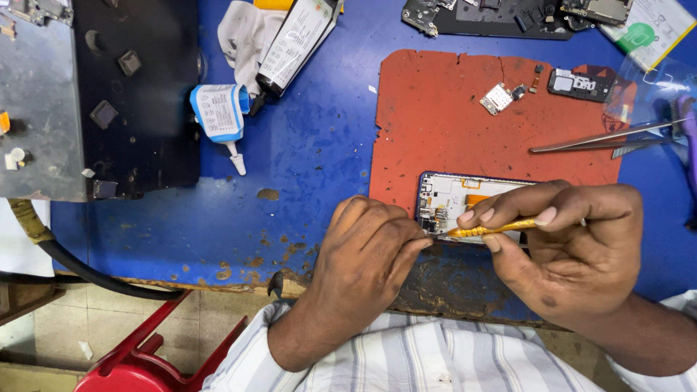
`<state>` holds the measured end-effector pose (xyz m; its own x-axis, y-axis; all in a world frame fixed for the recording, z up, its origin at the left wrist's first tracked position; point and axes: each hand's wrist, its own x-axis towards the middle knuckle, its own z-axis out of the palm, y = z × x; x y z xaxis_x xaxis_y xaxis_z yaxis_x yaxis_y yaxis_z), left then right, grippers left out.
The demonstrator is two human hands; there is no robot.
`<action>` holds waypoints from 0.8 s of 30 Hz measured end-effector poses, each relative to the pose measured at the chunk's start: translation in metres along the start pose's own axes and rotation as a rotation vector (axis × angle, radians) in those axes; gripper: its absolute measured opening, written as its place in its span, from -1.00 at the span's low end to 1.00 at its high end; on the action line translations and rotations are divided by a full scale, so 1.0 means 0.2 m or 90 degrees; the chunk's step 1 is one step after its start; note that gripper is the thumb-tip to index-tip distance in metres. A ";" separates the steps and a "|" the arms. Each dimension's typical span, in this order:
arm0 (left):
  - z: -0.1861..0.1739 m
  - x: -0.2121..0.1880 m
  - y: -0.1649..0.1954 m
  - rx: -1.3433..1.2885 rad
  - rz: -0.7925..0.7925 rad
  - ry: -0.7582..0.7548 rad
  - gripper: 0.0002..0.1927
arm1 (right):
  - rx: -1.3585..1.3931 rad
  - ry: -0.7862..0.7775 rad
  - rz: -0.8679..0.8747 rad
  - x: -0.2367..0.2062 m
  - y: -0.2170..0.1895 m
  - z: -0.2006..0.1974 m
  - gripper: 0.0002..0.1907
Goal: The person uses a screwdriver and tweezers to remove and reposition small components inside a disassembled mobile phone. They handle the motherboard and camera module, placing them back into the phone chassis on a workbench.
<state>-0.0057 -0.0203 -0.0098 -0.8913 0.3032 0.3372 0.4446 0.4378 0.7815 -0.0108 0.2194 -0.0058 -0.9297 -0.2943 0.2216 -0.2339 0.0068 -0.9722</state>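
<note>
**Two hands at an opened phone on a red mat**

Nearest the camera is the person's striped shirt (406, 356), its sleeves running up to both wrists at the near edge of the blue table (305, 152). The left hand (367, 254) is curled into a loose fist, knuckles up, resting on the table edge with its fingers pressed against the near left corner of the opened phone (454, 203); whether it pinches anything there cannot be told. The right hand (573, 243) is closed around a thin yellow tool (490, 230), held between thumb and fingers like a pen, lying nearly level with its tip pointing left and touching the phone's near left corner.

The phone lies back-open at the near edge of the red mat (435, 109), its pale inner frame and an orange flex strip showing. Farther right on the mat lie metal tweezers (602, 138), and toward its far side a small circuit board (497, 98) and a dark component (577, 83). Well to the left on the table, a white and blue glue bottle (221, 116) lies on its side, nozzle pointing near, beside a white cloth (243, 36). At the far left sits a black slab (138, 94). A red stool (145, 356) stands on the floor, near left.
</note>
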 end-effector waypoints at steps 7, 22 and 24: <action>0.00 0.02 0.02 0.007 0.006 0.014 -0.82 | 0.042 0.020 -0.019 -0.02 0.01 0.02 -0.47; 0.01 0.02 0.02 0.004 0.004 0.006 -0.71 | 0.047 -0.021 -0.011 -0.03 0.02 0.01 -0.51; 0.00 0.01 0.02 -0.002 0.001 -0.002 -0.69 | 0.021 -0.014 -0.023 -0.01 0.00 0.01 -0.52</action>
<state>-0.0055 -0.0186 -0.0058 -0.8904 0.3059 0.3370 0.4456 0.4350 0.7824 -0.0080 0.2183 -0.0067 -0.9142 -0.3153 0.2546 -0.2566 -0.0361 -0.9659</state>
